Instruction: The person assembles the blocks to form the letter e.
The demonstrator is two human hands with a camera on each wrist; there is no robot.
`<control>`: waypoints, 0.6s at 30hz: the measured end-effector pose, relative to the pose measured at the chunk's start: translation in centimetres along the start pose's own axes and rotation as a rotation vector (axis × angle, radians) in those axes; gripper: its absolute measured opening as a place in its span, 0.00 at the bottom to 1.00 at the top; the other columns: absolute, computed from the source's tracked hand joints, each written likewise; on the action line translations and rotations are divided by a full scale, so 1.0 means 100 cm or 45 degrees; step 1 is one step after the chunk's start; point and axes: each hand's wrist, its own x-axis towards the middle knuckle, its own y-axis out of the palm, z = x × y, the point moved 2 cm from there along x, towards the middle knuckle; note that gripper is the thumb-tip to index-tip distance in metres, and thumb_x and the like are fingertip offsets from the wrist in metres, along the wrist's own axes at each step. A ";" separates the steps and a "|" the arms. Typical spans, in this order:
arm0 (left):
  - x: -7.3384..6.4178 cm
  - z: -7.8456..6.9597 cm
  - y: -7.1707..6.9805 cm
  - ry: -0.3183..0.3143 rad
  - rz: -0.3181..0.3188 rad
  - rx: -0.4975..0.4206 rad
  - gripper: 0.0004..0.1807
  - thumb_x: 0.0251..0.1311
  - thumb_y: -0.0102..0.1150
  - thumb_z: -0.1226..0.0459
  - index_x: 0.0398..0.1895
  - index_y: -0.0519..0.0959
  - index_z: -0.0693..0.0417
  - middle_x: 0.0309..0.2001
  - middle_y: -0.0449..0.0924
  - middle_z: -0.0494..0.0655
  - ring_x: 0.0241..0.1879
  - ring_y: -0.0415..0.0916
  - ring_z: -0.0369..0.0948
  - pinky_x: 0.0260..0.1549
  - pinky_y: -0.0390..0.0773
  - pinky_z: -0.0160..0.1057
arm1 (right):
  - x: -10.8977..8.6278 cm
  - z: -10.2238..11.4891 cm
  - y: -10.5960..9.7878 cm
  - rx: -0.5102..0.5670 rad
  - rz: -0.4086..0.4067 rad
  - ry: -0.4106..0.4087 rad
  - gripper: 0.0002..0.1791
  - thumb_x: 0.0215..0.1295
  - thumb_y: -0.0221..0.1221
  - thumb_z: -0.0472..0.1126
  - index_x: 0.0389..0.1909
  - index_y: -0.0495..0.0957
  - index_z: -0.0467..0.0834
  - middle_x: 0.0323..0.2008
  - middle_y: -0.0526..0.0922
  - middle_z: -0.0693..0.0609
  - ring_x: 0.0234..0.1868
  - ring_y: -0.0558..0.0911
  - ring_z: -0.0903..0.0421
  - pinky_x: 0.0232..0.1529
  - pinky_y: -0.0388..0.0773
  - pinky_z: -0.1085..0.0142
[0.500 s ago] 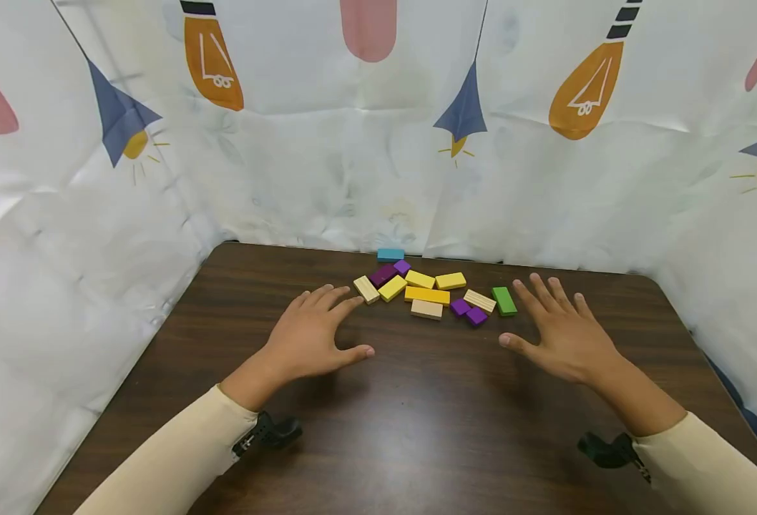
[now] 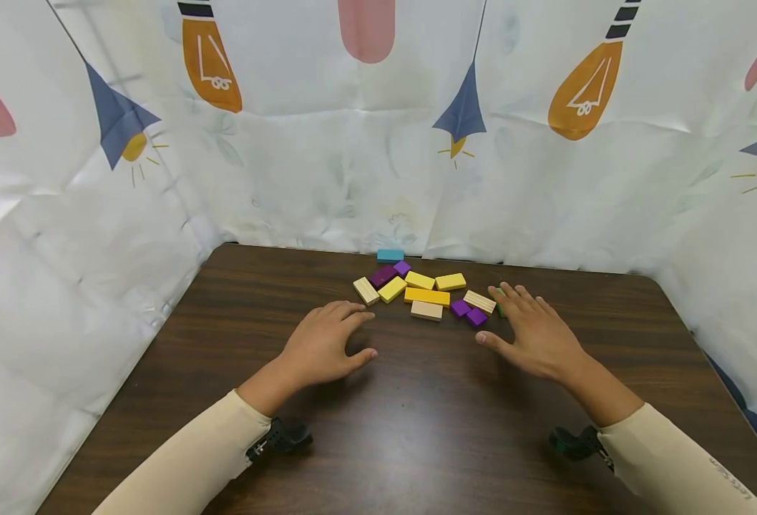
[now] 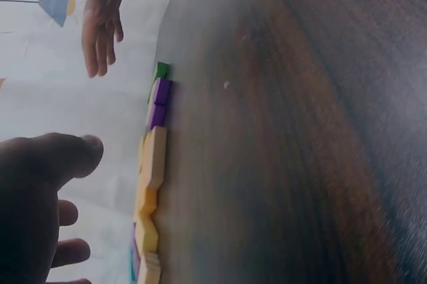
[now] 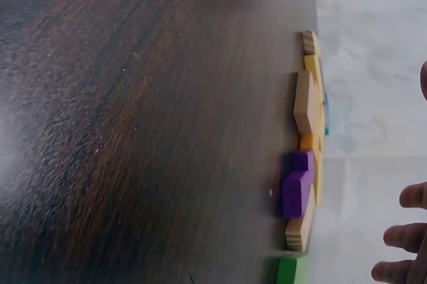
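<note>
Several small wooden blocks lie in a loose cluster near the table's far edge. Among them are a blue block, a dark purple block, an orange block, a tan block and a striped wood block. My left hand hovers above the table at the cluster's near left, fingers spread and holding nothing. On the other side my right hand, also bare, has its fingertips over the green block, hiding most of it in the head view. Two purple blocks sit just left of it.
The dark wooden table reaches back to a white printed curtain hung behind it and along both sides. Each wrist carries a black strap-on camera mount, the left one and the right one.
My right hand has moved left, from beside the green block to over it. The left hand has drawn slightly nearer to me and away from the light wood block. The blocks stay put.
</note>
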 end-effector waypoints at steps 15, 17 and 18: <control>0.003 -0.006 0.018 0.041 0.003 -0.046 0.29 0.63 0.67 0.45 0.64 0.80 0.46 0.62 0.78 0.46 0.63 0.72 0.48 0.61 0.72 0.55 | 0.031 0.003 0.017 0.053 -0.053 -0.052 0.49 0.68 0.52 0.73 0.77 0.63 0.42 0.72 0.67 0.39 0.73 0.64 0.37 0.69 0.59 0.36; 0.003 -0.008 0.020 0.044 0.003 -0.056 0.29 0.63 0.67 0.46 0.64 0.80 0.46 0.62 0.78 0.46 0.63 0.72 0.48 0.61 0.72 0.55 | 0.035 0.001 0.019 0.062 -0.059 -0.063 0.48 0.69 0.53 0.72 0.76 0.64 0.41 0.71 0.69 0.39 0.72 0.65 0.37 0.69 0.60 0.36; 0.002 -0.008 0.021 0.046 0.003 -0.058 0.29 0.63 0.67 0.46 0.64 0.80 0.46 0.62 0.78 0.46 0.63 0.72 0.48 0.61 0.72 0.55 | 0.037 0.000 0.020 0.067 -0.064 -0.069 0.48 0.69 0.54 0.72 0.75 0.65 0.40 0.70 0.70 0.39 0.72 0.65 0.37 0.69 0.60 0.36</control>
